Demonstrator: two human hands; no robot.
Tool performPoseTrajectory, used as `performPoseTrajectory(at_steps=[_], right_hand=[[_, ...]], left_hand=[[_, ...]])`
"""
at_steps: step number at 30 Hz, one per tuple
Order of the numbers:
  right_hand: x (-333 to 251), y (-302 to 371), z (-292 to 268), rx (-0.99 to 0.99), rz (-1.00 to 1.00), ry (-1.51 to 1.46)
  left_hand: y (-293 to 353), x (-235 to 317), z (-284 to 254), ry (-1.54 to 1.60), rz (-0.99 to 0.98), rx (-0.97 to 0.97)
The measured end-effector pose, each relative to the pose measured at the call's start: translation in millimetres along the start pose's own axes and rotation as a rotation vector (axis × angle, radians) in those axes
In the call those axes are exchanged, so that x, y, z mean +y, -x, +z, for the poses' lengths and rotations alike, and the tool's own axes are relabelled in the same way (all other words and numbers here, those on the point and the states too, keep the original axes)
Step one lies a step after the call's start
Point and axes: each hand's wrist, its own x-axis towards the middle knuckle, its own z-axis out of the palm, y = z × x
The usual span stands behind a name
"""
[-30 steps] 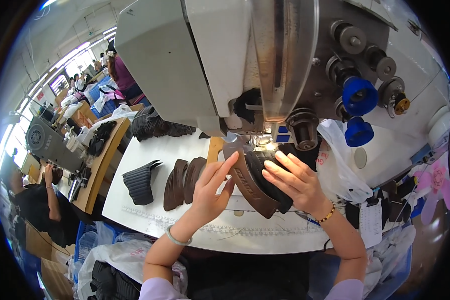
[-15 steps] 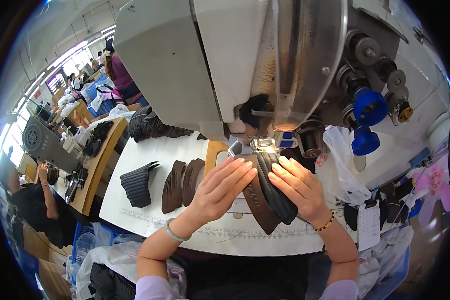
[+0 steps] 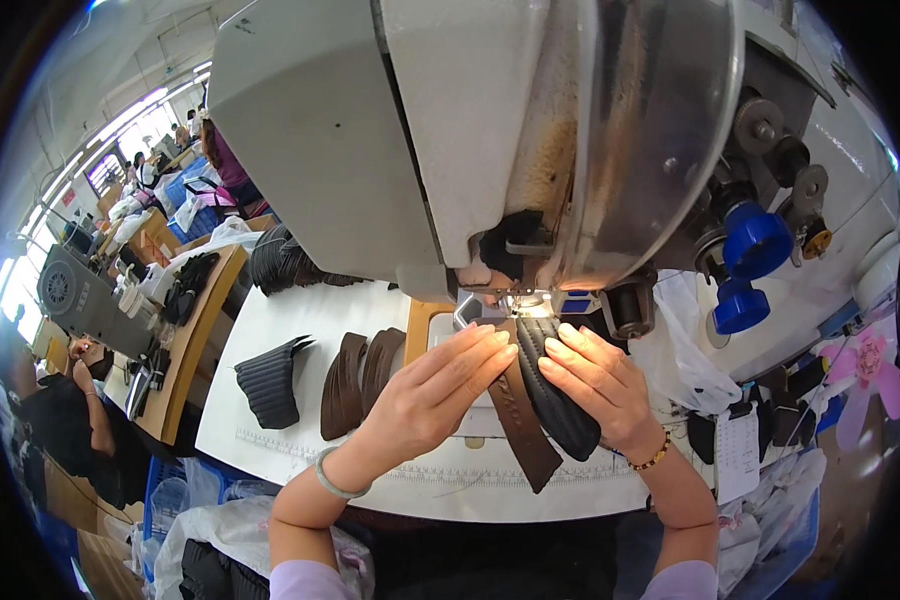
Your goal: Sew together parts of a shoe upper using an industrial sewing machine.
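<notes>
A large grey sewing machine (image 3: 490,130) fills the upper view, its needle area (image 3: 518,300) just above my fingers. Under it lie a brown strap piece (image 3: 523,435) and a black ribbed piece (image 3: 562,410), side by side. My left hand (image 3: 432,390) presses flat on the brown strap's upper end. My right hand (image 3: 602,382) presses on the black ribbed piece, fingertips near the needle. Both pieces run from the needle toward me over the white table (image 3: 270,330).
Brown curved pieces (image 3: 360,382) and a stack of black ribbed pieces (image 3: 270,380) lie left on the table. More dark pieces (image 3: 280,262) pile behind. Blue knobs (image 3: 750,262) stick out at right. A seated person (image 3: 65,410) works at a wooden bench (image 3: 195,345) far left.
The view has closed in on the machine. Both hands slid the brown and black pieces up toward the needle, and the pieces now lie straighter under the fingers.
</notes>
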Motion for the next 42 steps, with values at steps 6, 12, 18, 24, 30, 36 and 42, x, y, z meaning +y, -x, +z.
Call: performPoseTrajectory(at_steps=[6,12,18,24,30,36,42], right_hand=[[6,-3,1,0.015,0.066,-0.047],[10,4,5,0.018,0.055,-0.041],[5,1,8,0.06,0.067,-0.019],[6,3,10,0.073,0.111,-0.06],[17,7,11,0.035,0.136,-0.121],[20,12,17,0.042,0.139,-0.22],[18,7,11,0.054,0.125,-0.135]], left_hand=[[-11,-11,1,0.113,-0.028,-0.003],[-8,-15,3,0.12,-0.015,-0.011],[-6,-17,3,0.145,-0.006,-0.015],[-7,-16,6,0.137,0.003,-0.021],[-10,-13,7,0.057,-0.012,0.004],[-9,-14,9,0.041,0.032,0.064],[-11,-9,8,0.037,-0.009,0.05]])
